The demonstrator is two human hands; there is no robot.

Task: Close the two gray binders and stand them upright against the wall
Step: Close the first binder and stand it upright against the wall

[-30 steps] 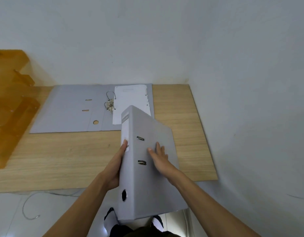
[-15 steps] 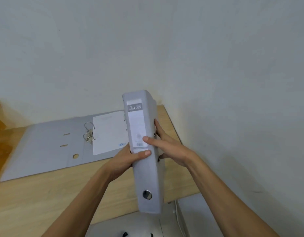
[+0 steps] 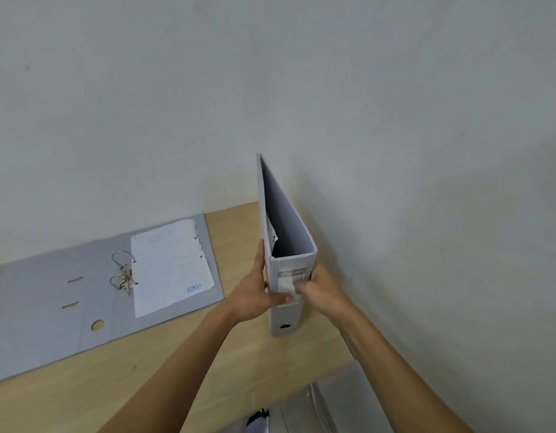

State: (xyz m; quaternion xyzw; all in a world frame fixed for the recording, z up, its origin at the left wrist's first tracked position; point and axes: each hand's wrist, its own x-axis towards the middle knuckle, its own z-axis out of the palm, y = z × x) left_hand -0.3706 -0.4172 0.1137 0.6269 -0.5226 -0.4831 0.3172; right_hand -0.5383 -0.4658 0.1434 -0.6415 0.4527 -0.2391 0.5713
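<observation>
One binder [image 3: 286, 245] now stands upright by the wall [image 3: 426, 182], my left hand [image 3: 254, 292] and right hand [image 3: 320, 285] clasping it; the second binder [image 3: 67, 301] lies open.

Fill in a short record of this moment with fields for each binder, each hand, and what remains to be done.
closed binder: upright on the desk near the right wall, spine toward the camera
open binder: flat on the desk, rings open, paper sheet on its right half
left hand: grips the closed binder's left side
right hand: grips its right side
remaining: close and stand the open binder
</observation>
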